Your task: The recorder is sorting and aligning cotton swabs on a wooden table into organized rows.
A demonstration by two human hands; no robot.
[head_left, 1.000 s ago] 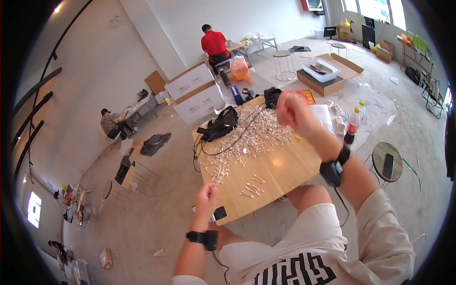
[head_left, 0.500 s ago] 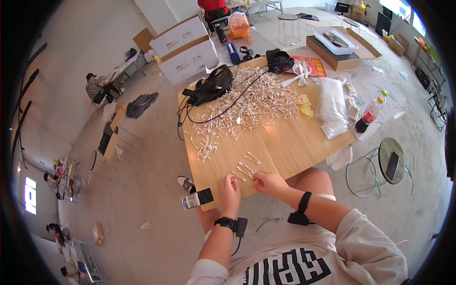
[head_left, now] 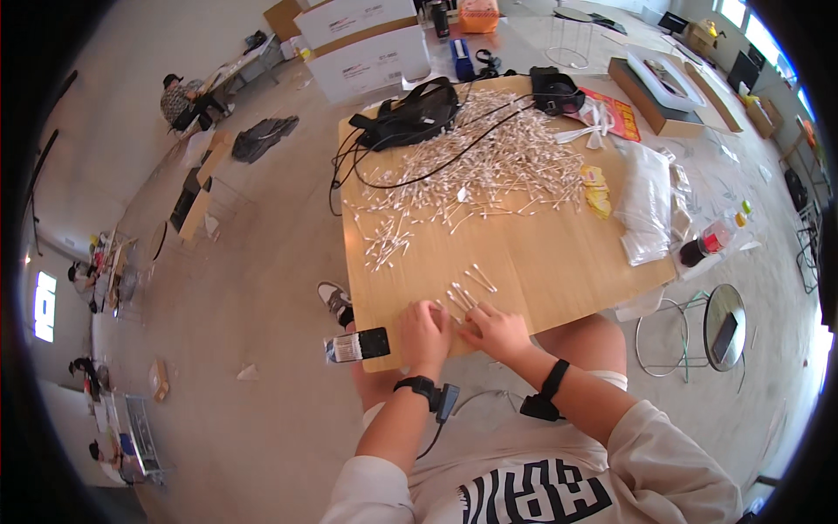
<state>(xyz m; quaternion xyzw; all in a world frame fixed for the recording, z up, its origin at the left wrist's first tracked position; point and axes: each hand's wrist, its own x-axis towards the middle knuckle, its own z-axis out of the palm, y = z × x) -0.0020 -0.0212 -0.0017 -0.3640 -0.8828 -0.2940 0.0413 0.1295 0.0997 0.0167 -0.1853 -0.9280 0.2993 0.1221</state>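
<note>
At the table's near edge my left hand point(head_left: 425, 332) is closed, its fingers curled in. What lies between its fingertips is too small to make out. Close by on the right, my right hand point(head_left: 497, 332) has its bent fingers on the lower ends of a few white cotton swabs point(head_left: 457, 295), closed around them. Two more swabs point(head_left: 480, 278) lie loose just beyond. Farther back spreads a big heap of cotton swabs point(head_left: 502, 162), with a thinner scatter point(head_left: 387, 242) at its left.
A phone point(head_left: 374, 342) overhangs the table's left near corner. Black bag point(head_left: 410, 118), cables and a black pouch point(head_left: 555, 91) border the heap. Yellow packets point(head_left: 595, 190) and plastic bags point(head_left: 644, 205) lie right, beside a cola bottle point(head_left: 709, 242). A stool point(head_left: 724, 306) stands at the right.
The view has shifted, so the table sits higher and farther right. My hands have come closer together, and the right fingers now reach over the swabs' near ends.
</note>
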